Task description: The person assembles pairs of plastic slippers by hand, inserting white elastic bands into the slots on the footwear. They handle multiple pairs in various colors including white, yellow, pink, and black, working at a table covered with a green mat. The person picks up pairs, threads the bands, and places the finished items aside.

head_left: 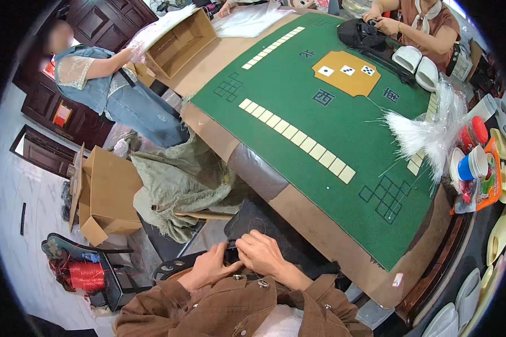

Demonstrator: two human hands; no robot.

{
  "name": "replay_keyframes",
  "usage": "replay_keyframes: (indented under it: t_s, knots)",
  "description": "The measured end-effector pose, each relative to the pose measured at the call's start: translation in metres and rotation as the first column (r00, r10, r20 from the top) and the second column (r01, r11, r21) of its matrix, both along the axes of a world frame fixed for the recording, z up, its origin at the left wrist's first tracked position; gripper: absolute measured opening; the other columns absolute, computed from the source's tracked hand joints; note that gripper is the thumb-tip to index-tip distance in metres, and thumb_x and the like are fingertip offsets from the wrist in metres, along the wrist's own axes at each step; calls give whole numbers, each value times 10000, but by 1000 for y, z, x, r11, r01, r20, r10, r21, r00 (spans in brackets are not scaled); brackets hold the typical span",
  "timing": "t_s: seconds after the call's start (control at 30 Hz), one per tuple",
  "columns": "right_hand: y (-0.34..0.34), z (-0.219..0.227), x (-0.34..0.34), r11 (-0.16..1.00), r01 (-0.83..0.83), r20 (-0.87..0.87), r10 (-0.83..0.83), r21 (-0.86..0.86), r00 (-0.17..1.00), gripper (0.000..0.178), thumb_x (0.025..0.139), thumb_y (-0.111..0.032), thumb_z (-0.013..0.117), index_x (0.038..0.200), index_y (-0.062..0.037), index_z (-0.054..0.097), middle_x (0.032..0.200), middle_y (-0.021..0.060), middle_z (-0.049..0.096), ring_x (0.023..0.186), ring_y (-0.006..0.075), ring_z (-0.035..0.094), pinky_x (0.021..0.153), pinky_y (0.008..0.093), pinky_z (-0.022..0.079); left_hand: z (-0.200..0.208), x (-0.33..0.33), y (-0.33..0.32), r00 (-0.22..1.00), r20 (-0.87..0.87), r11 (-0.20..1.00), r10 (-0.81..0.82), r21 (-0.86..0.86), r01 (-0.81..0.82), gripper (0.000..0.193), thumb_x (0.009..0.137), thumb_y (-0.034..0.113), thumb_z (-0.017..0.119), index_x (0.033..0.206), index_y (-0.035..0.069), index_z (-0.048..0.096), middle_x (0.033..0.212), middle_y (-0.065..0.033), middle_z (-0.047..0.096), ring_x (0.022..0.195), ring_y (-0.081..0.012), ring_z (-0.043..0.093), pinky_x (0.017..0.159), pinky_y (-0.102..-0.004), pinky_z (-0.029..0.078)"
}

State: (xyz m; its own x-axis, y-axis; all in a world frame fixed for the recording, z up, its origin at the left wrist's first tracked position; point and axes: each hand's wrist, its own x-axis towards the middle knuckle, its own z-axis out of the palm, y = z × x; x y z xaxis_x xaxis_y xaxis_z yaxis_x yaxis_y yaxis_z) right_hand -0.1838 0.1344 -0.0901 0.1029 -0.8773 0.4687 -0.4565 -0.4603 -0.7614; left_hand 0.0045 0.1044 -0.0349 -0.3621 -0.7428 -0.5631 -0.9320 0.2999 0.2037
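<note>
Close to my body, above my lap, both hands are at work on a black strip-like piece (177, 264) with round holes along it. My left hand (211, 267) is closed on this piece, its fingers and thumb bent around the edge. Right beside it, my right hand (260, 254) is closed in a pinch, almost touching the left fingertips. A thin dark thread (257, 221) loops up from the right fingers and seems to trail below that hand too. What lies between the fingertips is mostly hidden.
A table with a green mat (275, 157) lies ahead, holding white plastic strands (419, 129) and white slippers (417, 66). One person stands left by an open cardboard box (180, 45); another handles a black item (361, 35). A sack (180, 180), box (109, 194) and red thread spool (87, 276) stand left.
</note>
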Motion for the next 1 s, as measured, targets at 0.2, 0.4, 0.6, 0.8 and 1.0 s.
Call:
replay_keyframes:
  t_s: [0.2,0.4,0.6,0.8,1.0]
  knots:
    - [5,-2,4,1000,16,21,-16,-21,1000,110,758,-75,645,770,-51,539,762,84,552,755,281,561,645,391,495,-18,3,3,980,-194,998,-44,-51,35,789,849,565,610,1362,7,390,1153,-306,599,986,-454,627,803,-487,521]
    - [7,-6,-3,1000,16,4,-16,1,1000,96,764,-96,640,789,-50,559,751,93,555,742,295,558,640,400,491,-14,-25,-3,995,-56,991,-88,-108,81,739,788,592,654,1199,6,470,926,-269,671,819,-471,653,678,-529,519]
    - [9,-5,-5,998,-40,-6,40,-43,999,132,739,-87,660,816,-72,554,784,73,560,773,265,562,661,379,502,-11,-15,-15,987,27,981,-156,-108,158,730,738,670,663,994,4,507,713,-261,654,707,-427,673,610,-494,528]
    - [11,-13,-7,993,-100,-87,94,-65,992,160,735,-134,684,815,-78,558,792,67,572,784,255,571,650,367,503,-21,-19,-10,970,71,956,-234,-164,243,734,718,683,671,981,20,502,650,-234,645,653,-408,672,564,-471,526]
    - [10,-19,6,968,-241,-242,216,-77,946,191,694,-146,712,813,-97,571,795,52,588,805,238,590,669,340,511,-15,6,-12,977,46,961,-209,-173,214,746,688,682,689,974,13,526,735,-197,654,669,-407,664,576,-486,522]
